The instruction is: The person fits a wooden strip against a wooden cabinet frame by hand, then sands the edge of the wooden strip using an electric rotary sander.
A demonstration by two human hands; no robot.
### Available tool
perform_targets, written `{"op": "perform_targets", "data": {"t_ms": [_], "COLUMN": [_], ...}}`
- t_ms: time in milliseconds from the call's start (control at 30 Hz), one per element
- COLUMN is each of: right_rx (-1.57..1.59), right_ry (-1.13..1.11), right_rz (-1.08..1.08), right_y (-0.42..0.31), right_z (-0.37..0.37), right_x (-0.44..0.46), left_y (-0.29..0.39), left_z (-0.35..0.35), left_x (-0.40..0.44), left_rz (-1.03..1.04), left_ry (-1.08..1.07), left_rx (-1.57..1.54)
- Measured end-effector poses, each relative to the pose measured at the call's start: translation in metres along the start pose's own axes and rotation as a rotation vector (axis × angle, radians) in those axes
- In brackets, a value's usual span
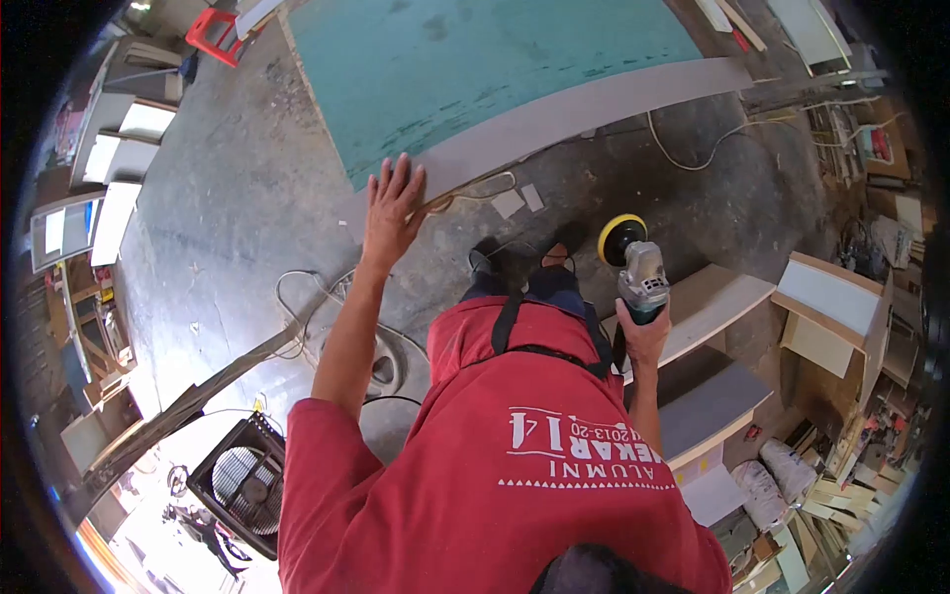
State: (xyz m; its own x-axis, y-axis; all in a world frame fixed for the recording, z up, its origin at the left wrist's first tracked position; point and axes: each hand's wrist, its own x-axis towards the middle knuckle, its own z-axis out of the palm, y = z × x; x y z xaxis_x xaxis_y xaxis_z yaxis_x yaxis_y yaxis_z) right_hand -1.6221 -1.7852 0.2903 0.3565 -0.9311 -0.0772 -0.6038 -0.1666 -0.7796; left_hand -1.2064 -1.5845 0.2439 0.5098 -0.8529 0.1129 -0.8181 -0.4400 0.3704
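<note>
My left hand (393,210) lies flat with fingers spread on the near left end of a long pale grey board (554,121). That board runs along the near edge of a worn green tabletop (495,59). Held out to the right, my right hand (645,335) is wrapped round the body of an angle grinder (645,277). The grinder carries a round black backing pad with a yellow rim (621,238), which faces away from me and is apart from the board.
Wooden shelving (708,307) stands close at my right. Cables (297,287) trail over the concrete floor (228,178), where small white offcuts (508,204) lie. A box fan (242,480) is behind on the left, near a wooden post (188,406). A red stool (213,38) sits at far left.
</note>
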Motion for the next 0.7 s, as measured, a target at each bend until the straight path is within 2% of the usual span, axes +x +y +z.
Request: {"op": "perform_targets", "data": {"t_ms": [67, 167, 300, 400, 500, 533, 600, 700], "right_rx": [-0.009, -0.009, -0.063, -0.049, -0.07, -0.07, -0.028, -0.107], "right_ry": [0.027, 0.004, 0.017, -0.049, -0.072, -0.078, -0.126, -0.171], "right_rz": [-0.039, -0.029, -0.082, -0.096, -0.109, -0.113, -0.09, -0.16], "right_y": [0.005, 0.003, -0.004, -0.001, -0.011, -0.014, -0.019, -0.017], "right_z": [0.001, 0.001, 0.002, 0.004, 0.005, 0.005, 0.006, 0.011], "right_x": [-0.004, -0.006, -0.002, 0.004, 0.012, 0.015, 0.024, 0.041], "left_y": [-0.018, -0.041, -0.045, -0.062, -0.08, -0.081, -0.085, -0.09], "left_z": [-0.015, -0.026, -0.032, -0.041, -0.061, -0.069, -0.08, -0.081], "left_x": [-0.024, -0.053, -0.057, -0.048, -0.037, -0.032, -0.022, -0.019], "left_rz": [-0.032, -0.189, -0.209, -0.203, -0.355, -0.361, -0.474, -0.441], "left_ry": [0.023, -0.002, 0.047, -0.022, -0.202, -0.198, -0.363, -0.381], "left_rx": [-0.01, -0.014, -0.043, -0.161, -0.648, -0.649, -0.895, -0.824]}}
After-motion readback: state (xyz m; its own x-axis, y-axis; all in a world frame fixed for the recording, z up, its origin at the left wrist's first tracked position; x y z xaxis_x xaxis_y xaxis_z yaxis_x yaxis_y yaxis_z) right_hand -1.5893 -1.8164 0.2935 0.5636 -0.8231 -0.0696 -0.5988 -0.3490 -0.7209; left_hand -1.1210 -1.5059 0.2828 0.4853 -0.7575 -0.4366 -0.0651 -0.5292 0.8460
